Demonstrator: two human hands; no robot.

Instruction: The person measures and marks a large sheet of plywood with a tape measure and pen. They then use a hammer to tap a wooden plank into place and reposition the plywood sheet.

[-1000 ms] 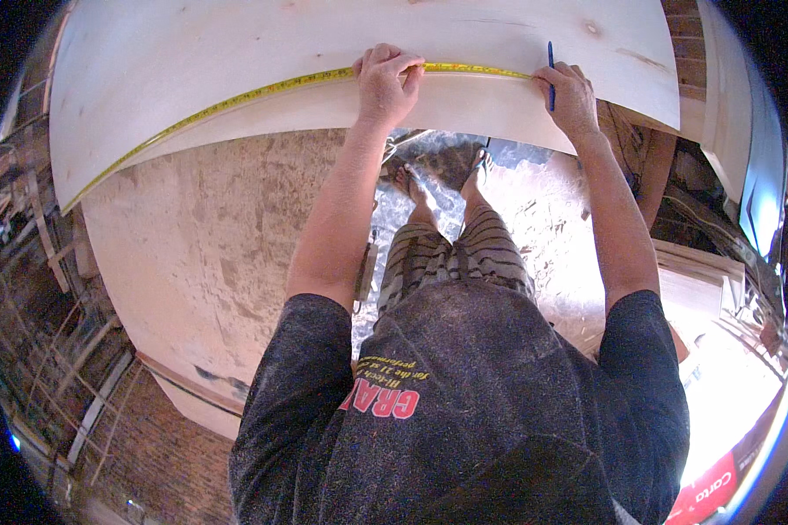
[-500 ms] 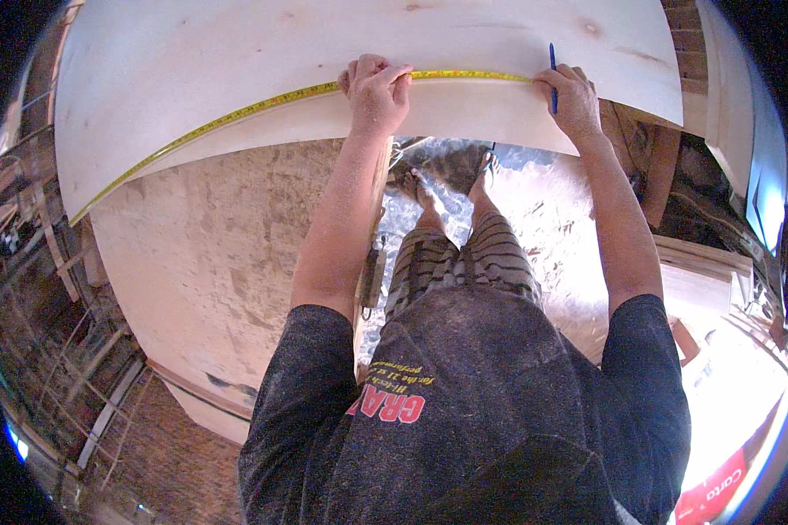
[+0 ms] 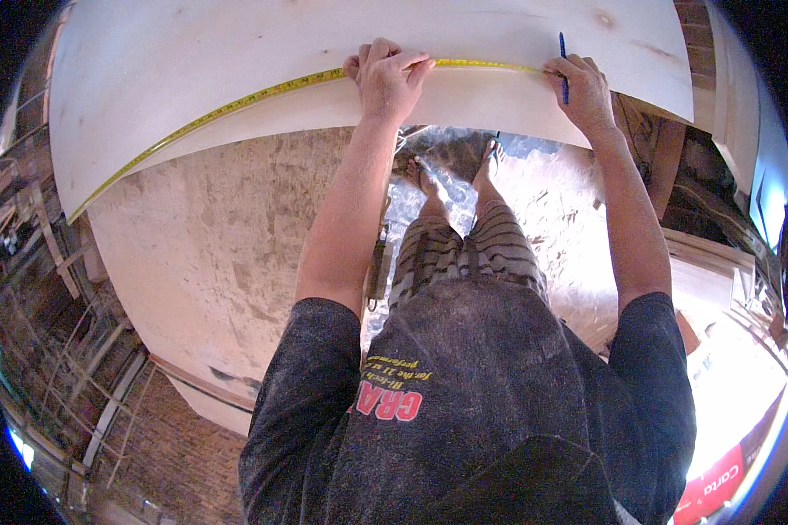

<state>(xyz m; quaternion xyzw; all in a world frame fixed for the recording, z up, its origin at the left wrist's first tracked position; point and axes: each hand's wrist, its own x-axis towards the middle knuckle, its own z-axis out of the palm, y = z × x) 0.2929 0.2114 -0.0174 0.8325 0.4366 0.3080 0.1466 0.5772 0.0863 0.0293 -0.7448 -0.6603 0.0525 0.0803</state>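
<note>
- I see the pale sheet spreading across the top of my view, a few brown knots and streaks showing toward its right side; the lens bows its near edge.
- Below it, a dark T-shirt fills the lower middle, dusty, with red and yellow print at the front.
- To the left I have a brown-stained panel, its smudged face reaching up to the pale sheet's near edge.
- The yellow measuring tape lies along the pale sheet, close to the near edge — it runs from the left corner, through the left hand, as far as the right hand. I cannot tell whether it goes on under the right fingers.
- Between the arms I make out striped shorts, and past them the feet on a pale, glaring floor.
- My left hand is nearly closed, fingers curled, thumb and forefinger pinching the tape.
- My right hand is mostly closed too — thumb and fingertips gathered at the tape's right visible end.
- A slim blue pen is gripped in those right fingers, standing across the tape's line; its upper part shows above the hand.
</note>
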